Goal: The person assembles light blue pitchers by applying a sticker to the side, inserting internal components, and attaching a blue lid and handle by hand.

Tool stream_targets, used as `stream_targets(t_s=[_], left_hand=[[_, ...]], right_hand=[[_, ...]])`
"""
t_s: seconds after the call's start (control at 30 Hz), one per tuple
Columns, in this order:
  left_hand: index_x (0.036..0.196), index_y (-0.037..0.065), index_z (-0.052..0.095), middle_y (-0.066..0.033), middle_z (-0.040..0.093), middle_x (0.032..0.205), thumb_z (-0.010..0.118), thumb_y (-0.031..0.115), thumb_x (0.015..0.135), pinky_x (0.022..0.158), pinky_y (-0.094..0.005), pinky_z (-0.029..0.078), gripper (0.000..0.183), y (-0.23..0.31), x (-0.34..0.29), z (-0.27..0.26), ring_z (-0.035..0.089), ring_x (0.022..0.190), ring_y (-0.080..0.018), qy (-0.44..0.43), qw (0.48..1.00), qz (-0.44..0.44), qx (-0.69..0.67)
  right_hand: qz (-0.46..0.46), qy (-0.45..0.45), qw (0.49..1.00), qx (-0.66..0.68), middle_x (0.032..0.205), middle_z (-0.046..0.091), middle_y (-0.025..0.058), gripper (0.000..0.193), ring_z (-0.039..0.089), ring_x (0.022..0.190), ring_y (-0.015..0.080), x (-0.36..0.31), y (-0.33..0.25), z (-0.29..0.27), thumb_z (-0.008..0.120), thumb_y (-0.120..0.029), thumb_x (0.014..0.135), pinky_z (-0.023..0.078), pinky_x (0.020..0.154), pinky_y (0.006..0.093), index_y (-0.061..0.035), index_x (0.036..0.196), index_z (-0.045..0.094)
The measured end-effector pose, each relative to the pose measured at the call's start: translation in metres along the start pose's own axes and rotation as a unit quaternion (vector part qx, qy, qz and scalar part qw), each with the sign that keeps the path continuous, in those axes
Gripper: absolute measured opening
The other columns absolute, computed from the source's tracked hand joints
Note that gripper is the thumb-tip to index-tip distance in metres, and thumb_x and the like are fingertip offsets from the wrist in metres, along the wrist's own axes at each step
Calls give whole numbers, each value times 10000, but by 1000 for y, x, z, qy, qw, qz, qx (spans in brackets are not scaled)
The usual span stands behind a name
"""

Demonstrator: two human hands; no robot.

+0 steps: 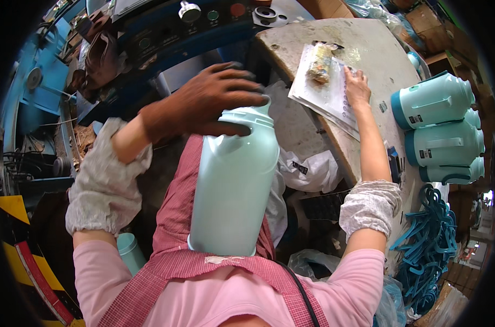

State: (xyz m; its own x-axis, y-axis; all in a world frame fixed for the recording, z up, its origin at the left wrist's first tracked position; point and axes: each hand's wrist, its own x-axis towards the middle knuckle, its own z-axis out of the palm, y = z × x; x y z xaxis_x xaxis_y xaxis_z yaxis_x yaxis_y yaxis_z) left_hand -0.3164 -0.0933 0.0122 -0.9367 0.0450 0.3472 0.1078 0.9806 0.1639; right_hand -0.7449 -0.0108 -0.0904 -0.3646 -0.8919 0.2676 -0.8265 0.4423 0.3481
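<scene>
A pale green jug body [234, 180] lies along my lap, its base against my apron and its spouted mouth pointing away. My left hand [206, 101], in a brown glove, is at its neck. The thumb lies over the neck and the fingers stretch apart across the mouth, covering part of it. My bare right hand [358, 90] reaches onto the table at the right. Its fingers are apart and touch the edge of a stack of printed sheets [326, 98]. On those sheets rests a clear plastic packet [320, 64] with small, unclear contents.
Several finished-looking green jugs [438, 101] are grouped at the table's [367, 46] right side. Teal straps or handles [427, 240] hang in a bunch below them. A machine panel with knobs [190, 12] stands ahead. A white plastic bag [313, 171] is beside my knee.
</scene>
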Motion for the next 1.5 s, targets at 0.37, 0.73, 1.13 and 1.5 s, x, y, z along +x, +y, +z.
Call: stream_targets(t_s=[0.37, 0.73, 1.13, 1.5], left_hand=[[1243, 148, 505, -96, 438, 1319, 756, 317, 632, 991, -460, 323, 682, 58, -81, 7, 392, 1232, -299, 21, 981, -144, -127], [1253, 164, 495, -85, 421, 1334, 755, 313, 643, 1003, -455, 315, 680, 53, -84, 17, 383, 1239, -294, 36, 980, -146, -131], [1291, 140, 449, -113, 360, 1377, 784, 310, 577, 1002, -472, 306, 807, 51, -87, 11, 331, 1269, -325, -13, 980, -144, -140], [1270, 157, 467, -127, 336, 1382, 755, 540, 507, 1026, -512, 264, 900, 60, -95, -4, 282, 1296, -330, -78, 990, -77, -89]], right_hand=[[-13, 33, 999, 18, 1104, 477, 105, 406, 511, 1003, 298, 8, -17, -6, 448, -137, 842, 501, 753, 412, -275, 1223, 480], [2, -155, 981, 112, 1129, 533, 117, 396, 541, 1039, 294, 9, 0, -46, 498, -220, 815, 453, 859, 406, -261, 1209, 504], [16, -208, 971, 120, 1271, 436, 134, 410, 493, 1122, 322, 52, -5, -12, 395, -389, 897, 418, 903, 450, -375, 1306, 370], [-25, 261, 956, 130, 850, 513, 47, 456, 541, 716, 207, -55, -71, -129, 591, -187, 837, 469, 610, 326, -320, 1259, 478]])
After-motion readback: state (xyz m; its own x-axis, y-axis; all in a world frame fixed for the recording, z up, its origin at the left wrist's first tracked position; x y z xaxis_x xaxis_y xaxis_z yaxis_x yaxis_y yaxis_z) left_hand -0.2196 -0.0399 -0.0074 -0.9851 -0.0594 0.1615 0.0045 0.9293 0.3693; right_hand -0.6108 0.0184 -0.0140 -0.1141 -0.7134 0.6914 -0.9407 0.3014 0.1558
